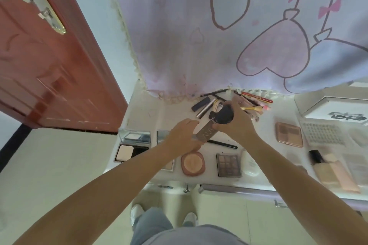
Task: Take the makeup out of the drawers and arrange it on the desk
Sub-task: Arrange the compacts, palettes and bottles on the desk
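Makeup lies spread on the white desk (143,113). My right hand (237,123) is closed around a black round compact (226,114) above the desk's middle. Just below it is a grey-brown rectangular case (206,132) with pale lettering; my left hand (183,137) grips its lower end and my right thumb touches its upper end. Under my hands lie a black pencil (223,144), a peach round compact (192,163), a dark eyeshadow palette (228,165) and a white bottle (250,163). An open white powder compact (132,145) sits at the left.
Pencils and tubes (251,99) are piled at the back under a hanging lilac cloth (199,36). A pink palette (288,134), foundation bottles (328,169) and a white box (338,105) lie to the right. A drawer (239,188) stands slightly open below. A red door (49,65) is left.
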Demonstrator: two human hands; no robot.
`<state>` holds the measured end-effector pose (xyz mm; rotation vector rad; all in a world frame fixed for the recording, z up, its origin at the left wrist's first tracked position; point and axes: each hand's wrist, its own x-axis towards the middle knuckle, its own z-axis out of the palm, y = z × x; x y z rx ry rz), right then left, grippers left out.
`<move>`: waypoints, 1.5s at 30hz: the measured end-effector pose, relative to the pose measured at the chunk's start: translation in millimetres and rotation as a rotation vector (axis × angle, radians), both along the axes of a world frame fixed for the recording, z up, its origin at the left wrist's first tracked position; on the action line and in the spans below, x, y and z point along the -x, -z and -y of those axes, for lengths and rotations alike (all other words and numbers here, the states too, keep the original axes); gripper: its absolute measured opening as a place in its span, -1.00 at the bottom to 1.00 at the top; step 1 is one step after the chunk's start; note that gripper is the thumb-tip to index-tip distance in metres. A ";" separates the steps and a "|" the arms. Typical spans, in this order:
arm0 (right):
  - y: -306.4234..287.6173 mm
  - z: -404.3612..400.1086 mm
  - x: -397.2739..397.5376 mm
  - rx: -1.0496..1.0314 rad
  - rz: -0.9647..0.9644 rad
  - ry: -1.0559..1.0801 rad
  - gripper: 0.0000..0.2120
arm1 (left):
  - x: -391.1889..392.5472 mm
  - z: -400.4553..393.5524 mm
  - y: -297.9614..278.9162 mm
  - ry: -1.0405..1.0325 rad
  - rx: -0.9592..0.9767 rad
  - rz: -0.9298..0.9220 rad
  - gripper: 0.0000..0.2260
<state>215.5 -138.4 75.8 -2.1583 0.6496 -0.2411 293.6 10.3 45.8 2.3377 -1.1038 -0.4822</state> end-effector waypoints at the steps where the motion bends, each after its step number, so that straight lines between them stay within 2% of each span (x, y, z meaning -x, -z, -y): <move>1: 7.2 1.5 3.2 0.072 -0.013 -0.048 -0.43 | 1.4 -6.0 6.9 0.019 -0.053 0.002 -0.56; 3: 21.7 4.2 10.2 0.177 -0.077 -0.187 -0.41 | 5.8 -21.2 21.9 0.047 -0.117 0.011 -0.64; 7: 49.2 5.9 25.5 0.290 -0.229 -0.483 -0.41 | 19.6 -49.3 41.4 0.076 -0.106 0.111 -0.69; 9: 56.0 5.0 30.5 0.297 -0.233 -0.524 -0.42 | 25.5 -56.0 50.9 0.104 -0.104 0.158 -0.71; 13: 59.0 2.2 30.0 0.331 -0.195 -0.586 -0.43 | 31.9 -61.6 64.7 0.131 -0.236 0.109 -0.67; 16: 60.0 -2.7 28.3 0.334 -0.217 -0.623 -0.40 | 31.2 -57.7 69.6 0.134 -0.276 0.143 -0.68; 24: 65.3 -9.2 31.3 0.288 -0.204 -0.557 -0.41 | 30.8 -50.2 75.1 0.139 -0.321 0.165 -0.72; 28: 68.7 -11.0 31.6 0.292 -0.208 -0.512 -0.40 | 30.9 -50.2 73.3 0.111 -0.257 0.157 -0.74; 31: 68.7 -7.3 33.9 0.220 -0.207 -0.519 -0.26 | 30.9 -50.6 69.9 0.083 -0.204 0.159 -0.74; 34: 70.5 5.3 41.8 0.079 -0.200 -0.385 -0.09 | 31.2 -51.2 67.7 0.081 -0.190 0.178 -0.72; 36: 77.9 14.8 50.4 0.187 -0.280 -0.361 -0.16 | 32.5 -51.6 63.9 0.082 -0.190 0.195 -0.72; 39: 98.3 20.4 62.3 0.537 -0.517 -0.566 -0.28 | 37.8 -51.8 61.8 0.095 -0.118 0.259 -0.75; 42: 113.9 16.5 65.8 0.609 -0.636 -0.602 -0.36 | 45.3 -52.0 58.1 0.085 -0.157 0.274 -0.72; 45: 117.0 13.2 64.5 0.610 -0.638 -0.600 -0.39 | 51.0 -55.8 59.9 0.090 -0.146 0.275 -0.69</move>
